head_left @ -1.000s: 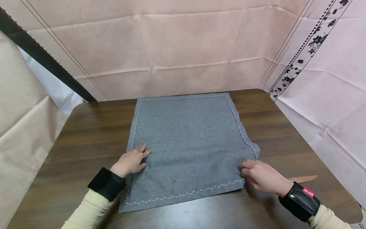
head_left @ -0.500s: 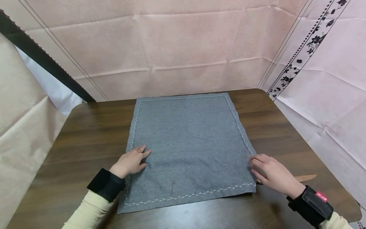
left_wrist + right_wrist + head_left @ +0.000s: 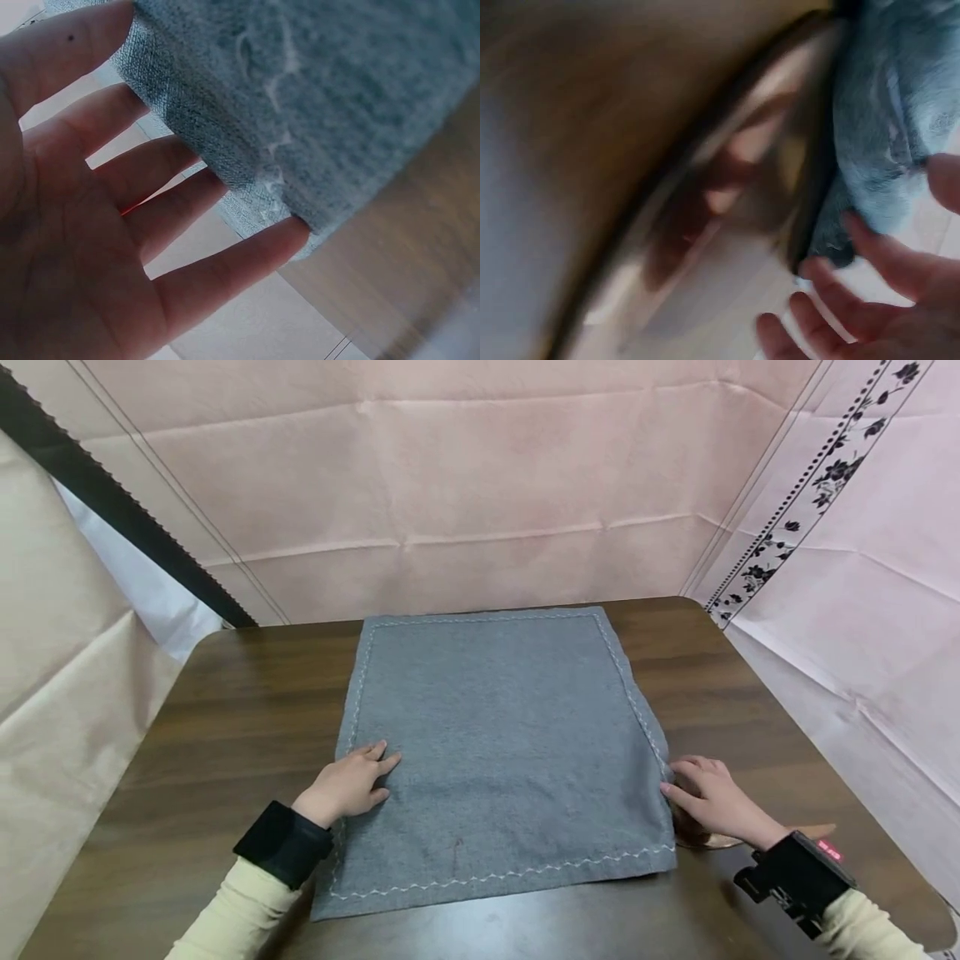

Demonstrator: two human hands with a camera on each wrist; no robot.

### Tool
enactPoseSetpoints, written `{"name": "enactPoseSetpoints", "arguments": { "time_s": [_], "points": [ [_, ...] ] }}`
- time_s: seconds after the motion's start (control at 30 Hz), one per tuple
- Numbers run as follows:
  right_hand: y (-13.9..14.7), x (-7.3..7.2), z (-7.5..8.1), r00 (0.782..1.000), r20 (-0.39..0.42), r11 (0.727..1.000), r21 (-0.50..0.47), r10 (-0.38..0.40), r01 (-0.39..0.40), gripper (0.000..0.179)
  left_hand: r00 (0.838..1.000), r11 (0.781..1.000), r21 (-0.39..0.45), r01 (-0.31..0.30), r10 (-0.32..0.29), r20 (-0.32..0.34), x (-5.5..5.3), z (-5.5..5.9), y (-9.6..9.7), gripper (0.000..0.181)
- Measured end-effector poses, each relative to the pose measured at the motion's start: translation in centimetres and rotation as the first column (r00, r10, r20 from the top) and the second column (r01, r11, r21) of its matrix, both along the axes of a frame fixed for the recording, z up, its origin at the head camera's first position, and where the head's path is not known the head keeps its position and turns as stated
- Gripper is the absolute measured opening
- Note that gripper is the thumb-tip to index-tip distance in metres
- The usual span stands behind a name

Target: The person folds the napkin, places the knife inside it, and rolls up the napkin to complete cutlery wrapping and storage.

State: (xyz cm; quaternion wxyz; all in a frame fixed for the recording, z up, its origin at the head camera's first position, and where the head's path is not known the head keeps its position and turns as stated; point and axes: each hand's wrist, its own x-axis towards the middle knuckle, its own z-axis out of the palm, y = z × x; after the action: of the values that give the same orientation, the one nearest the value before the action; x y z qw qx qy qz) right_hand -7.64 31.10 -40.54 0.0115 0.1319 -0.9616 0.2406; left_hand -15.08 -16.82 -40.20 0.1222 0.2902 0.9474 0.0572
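Observation:
A grey-blue cloth (image 3: 495,735) with white zigzag stitching along its edges lies spread out before me. My left hand (image 3: 348,785) rests on its left side, fingers spread; in the left wrist view the palm and straight fingers (image 3: 199,285) show against the cloth's stitched edge. At the right edge, my right hand (image 3: 712,797) pinches the cloth between thumb and forefinger. The right wrist view shows the raised cloth edge (image 3: 877,120) between those fingers. Below that hand, a shiny mirror-like thing (image 3: 720,842) with a dark rim reaches under the cloth, partly hidden.
The cloth lies on a brown wooden table (image 3: 247,735) with rounded corners. A tan tapered end (image 3: 817,831) sticks out past my right wrist. Pale pink sheeting (image 3: 487,485) hangs behind, with a black floral strip at the right.
My right hand has moved rightward, drawing the cloth's lower right corner outward and flattening the bulge there. More of the shiny thing shows beneath it. The left hand stays put.

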Motion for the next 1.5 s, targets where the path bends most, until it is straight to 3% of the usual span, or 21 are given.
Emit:
{"name": "enactPoseSetpoints", "arguments": {
  "time_s": [0.13, 0.27, 0.37, 0.53, 0.63, 0.73, 0.83, 0.93, 1.0, 1.1, 1.17, 1.33, 1.5],
  "points": [
    [-0.4, -0.4, 1.0, 0.999, 0.04, 0.979, -0.202, 0.035, -0.026, 0.024, 1.0, 1.0, -0.005, -0.004, 0.004, 0.005, -0.1, -0.2, 0.1, 0.052],
    [-0.3, -0.8, 1.7, 0.994, 0.04, 0.955, -0.283, 0.101, -0.086, 0.026, 1.0, 1.0, -0.007, -0.013, 0.013, 0.005, -0.2, -0.2, 0.2, 0.052],
    [0.2, -1.0, 1.6, 0.994, 0.021, 0.969, -0.226, 0.11, -0.103, 0.031, 1.0, 1.0, -0.009, -0.019, 0.019, 0.006, -0.3, -0.2, 0.2, 0.052],
    [1.0, -0.6, 1.2, 0.996, 0.084, 0.998, -0.053, 0.032, -0.027, 0.04, 1.0, 1.0, -0.015, -0.024, 0.024, 0.009, -0.5, -0.1, 0.2, 0.052],
    [1.2, -0.3, 0.8, 0.994, 0.106, 0.999, 0.036, -0.002, -0.002, 0.04, 1.0, 1.0, -0.016, -0.023, 0.024, 0.007, -0.5, 0.0, 0.1, 0.052],
    [0.9, -0.5, 0.5, 0.998, 0.067, 0.989, 0.145, -0.019, 0.009, 0.041, 1.0, 0.999, -0.022, -0.026, 0.026, 0.013, -0.5, 0.0, 0.0, 0.053],
    [-0.3, -1.7, 0.4, 1.0, -0.013, 0.977, 0.213, 0.003, 0.0, 0.043, 0.999, 0.999, -0.016, -0.037, 0.037, 0.007, -0.7, 0.0, -0.1, 0.051],
    [-2.0, -3.9, 0.1, 0.994, -0.086, 0.977, 0.208, 0.069, -0.049, 0.048, 0.998, 0.998, 0.002, -0.058, 0.058, -0.034, -1.1, -0.2, 0.0, 0.048],
    [-3.2, -5.6, -0.5, 0.989, -0.086, 0.977, 0.19, 0.118, -0.1, 0.052, 0.995, 0.997, 0.006, -0.079, 0.079, -0.068, -1.6, -0.5, 0.2, 0.048],
    [-4.6, -7.9, -1.8, 0.983, -0.041, 0.968, 0.187, 0.179, -0.169, 0.059, 0.989, 0.992, -0.005, -0.126, 0.126, -0.075, -2.2, -1.0, 0.4, 0.051],
    [-5.2, -8.7, -2.3, 0.982, 0.02, 0.962, 0.199, 0.187, -0.187, 0.064, 0.988, 0.989, -0.011, -0.147, 0.146, -0.042, -2.6, -1.2, 0.5, 0.055],
    [-5.6, -9.4, -2.3, 0.978, 0.121, 0.944, 0.267, 0.168, -0.195, 0.076, 0.983, 0.986, -0.024, -0.167, 0.168, 0.071, -2.9, -1.5, 0.6, 0.067],
    [-5.7, -10.1, -1.5, 0.972, 0.153, 0.931, 0.295, 0.176, -0.215, 0.09, 0.979, 0.983, -0.022, -0.18, 0.181, 0.094, -2.7, -1.5, 0.3, 0.078]
  ]
}}
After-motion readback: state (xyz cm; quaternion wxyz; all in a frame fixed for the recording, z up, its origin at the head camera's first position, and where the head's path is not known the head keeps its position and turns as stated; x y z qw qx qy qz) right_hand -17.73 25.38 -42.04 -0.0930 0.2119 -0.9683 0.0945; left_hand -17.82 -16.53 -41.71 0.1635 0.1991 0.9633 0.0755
